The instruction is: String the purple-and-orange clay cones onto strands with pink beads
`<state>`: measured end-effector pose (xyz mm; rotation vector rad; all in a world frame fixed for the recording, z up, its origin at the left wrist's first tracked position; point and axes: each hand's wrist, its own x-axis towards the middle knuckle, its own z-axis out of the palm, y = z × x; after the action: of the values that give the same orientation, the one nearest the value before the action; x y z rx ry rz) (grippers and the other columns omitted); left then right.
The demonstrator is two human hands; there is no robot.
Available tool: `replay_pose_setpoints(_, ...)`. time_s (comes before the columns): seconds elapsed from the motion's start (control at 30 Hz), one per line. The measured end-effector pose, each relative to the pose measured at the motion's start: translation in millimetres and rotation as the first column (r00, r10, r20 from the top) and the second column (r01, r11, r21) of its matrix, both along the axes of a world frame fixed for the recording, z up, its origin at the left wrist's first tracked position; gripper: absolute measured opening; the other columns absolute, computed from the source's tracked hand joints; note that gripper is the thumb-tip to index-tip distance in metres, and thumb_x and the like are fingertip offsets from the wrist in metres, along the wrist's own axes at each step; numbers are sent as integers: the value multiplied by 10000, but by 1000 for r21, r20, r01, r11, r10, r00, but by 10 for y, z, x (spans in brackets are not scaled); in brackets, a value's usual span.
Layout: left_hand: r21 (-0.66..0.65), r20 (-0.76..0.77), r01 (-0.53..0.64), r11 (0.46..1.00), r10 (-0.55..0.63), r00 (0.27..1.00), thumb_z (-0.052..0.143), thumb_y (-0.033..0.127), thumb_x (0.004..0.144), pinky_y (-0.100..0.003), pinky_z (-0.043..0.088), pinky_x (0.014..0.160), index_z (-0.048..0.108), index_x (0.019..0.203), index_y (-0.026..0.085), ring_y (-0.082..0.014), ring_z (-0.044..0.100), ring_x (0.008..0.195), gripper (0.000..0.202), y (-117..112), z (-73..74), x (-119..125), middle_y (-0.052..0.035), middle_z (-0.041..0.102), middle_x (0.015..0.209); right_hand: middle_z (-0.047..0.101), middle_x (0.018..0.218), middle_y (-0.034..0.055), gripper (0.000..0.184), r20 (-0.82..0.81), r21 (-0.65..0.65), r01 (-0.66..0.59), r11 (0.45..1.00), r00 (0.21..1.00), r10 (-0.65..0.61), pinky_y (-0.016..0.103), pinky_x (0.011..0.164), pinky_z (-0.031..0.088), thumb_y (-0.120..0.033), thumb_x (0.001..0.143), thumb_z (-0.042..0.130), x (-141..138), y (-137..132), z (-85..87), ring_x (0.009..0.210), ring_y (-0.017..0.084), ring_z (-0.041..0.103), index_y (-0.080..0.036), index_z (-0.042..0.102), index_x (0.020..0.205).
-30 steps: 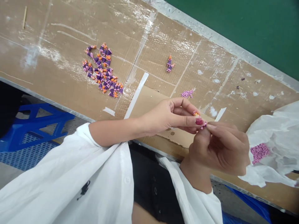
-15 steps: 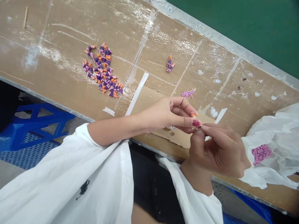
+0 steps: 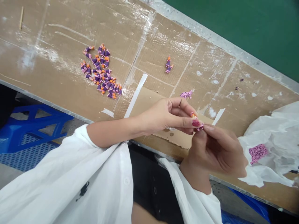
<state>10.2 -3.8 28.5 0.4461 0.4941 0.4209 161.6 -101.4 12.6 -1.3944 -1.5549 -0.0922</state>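
Observation:
Between the thumb and fingers of my left hand [image 3: 173, 116] is a small figurine [image 3: 193, 115] with an orange top; its lower part shows pink by the fingertips. My right hand [image 3: 217, 149] pinches at the figurine's pink end, thumb and index finger together, and whatever tiny piece may be in that pinch is hidden. Beyond my hands lies a small heap of tiny pink pieces [image 3: 186, 94]. Two purple-and-orange figurines [image 3: 168, 64] lie farther back. To the left, a large cluster of similar figurines [image 3: 102, 73] is spread on the table.
Brown cardboard [image 3: 70, 15] covers the table, with a taped sheet [image 3: 146, 96] under my hands. At right, a white plastic bag [image 3: 268, 127] holds more pink pieces [image 3: 258, 153]. A thin stick [image 3: 21, 18] lies far left. A blue stool [image 3: 35, 121] stands below the table edge.
My right fingertips have shifted slightly at the figurine, so more of its pink end shows. My left hand keeps its hold. The whole view has moved a little.

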Motion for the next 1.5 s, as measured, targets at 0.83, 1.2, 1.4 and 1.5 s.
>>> replay_pose_setpoints(0.83,56,-35,3,998,-1,999,954,492,591,-246,578,737,555,812,140,-43,659,650,576,6,-32,22,36,709,748,712,735,-31,302,129,23,-28,999,991,25,300,610,580,-51,821,742,1,79,8,647,163,713,-253,686,1038)
replay_pose_setpoints(1.2,686,-494,56,726,407,768,739,77,822,-254,500,783,581,847,141,-68,606,734,173,691,-362,-85,15,663,796,763,800,-20,142,-167,-92,159,983,971,-172,285,586,617,-186,894,728,146,55,-135,636,152,731,-232,737,1028)
replay_pose_setpoints(1.4,821,-567,334,463,594,571,716,149,867,-322,479,976,667,1085,127,-165,650,1016,224,1186,-528,-81,-99,726,1109,725,672,-54,186,27,-31,71,997,997,-70,226,536,542,-85,860,711,130,116,-44,538,112,669,-248,753,941)
replay_pose_setpoints(1.5,814,-555,484,322,678,482,651,252,943,-355,428,1081,668,1231,141,-223,583,1217,309,1264,-363,-278,-137,665,1317,715,645,-48,204,38,6,75,997,996,-76,237,506,517,-78,845,725,140,129,-37,508,118,645,-253,765,942)
